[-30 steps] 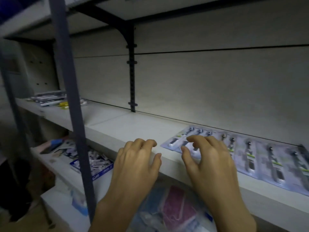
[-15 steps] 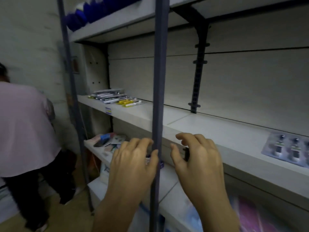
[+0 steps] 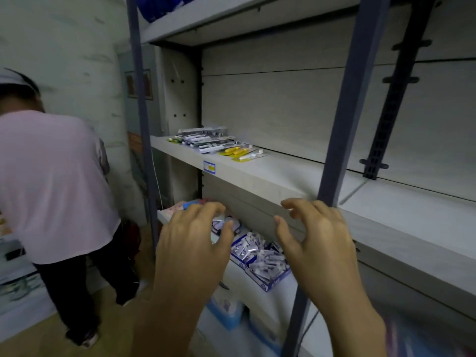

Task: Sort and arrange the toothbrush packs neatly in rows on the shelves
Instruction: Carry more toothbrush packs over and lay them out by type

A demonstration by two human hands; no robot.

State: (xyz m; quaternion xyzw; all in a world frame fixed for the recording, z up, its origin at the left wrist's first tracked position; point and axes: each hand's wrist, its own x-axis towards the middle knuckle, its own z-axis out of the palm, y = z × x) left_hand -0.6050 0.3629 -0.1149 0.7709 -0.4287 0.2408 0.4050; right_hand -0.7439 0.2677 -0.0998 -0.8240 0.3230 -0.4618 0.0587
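Now that the view has swung left off the tidy row, both the left hand (image 3: 195, 243) and right hand (image 3: 313, 238) hover loosely curled and empty, with the jumbled toothbrush packs (image 3: 213, 141) far-left on the shelf (image 3: 257, 176), probably next.

A pale shelf (image 3: 257, 181) carries a loose heap of toothbrush packs (image 3: 206, 140) at its far left end, yellow ones at the heap's right. The lower shelf (image 3: 278, 300) holds blue boxes (image 3: 260, 258) of small packets.

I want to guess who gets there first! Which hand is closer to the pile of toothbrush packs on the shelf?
Left. The left hand hangs below the toothbrush packs, nearly under them; the right hand hangs lower and farther right, by the blue post.
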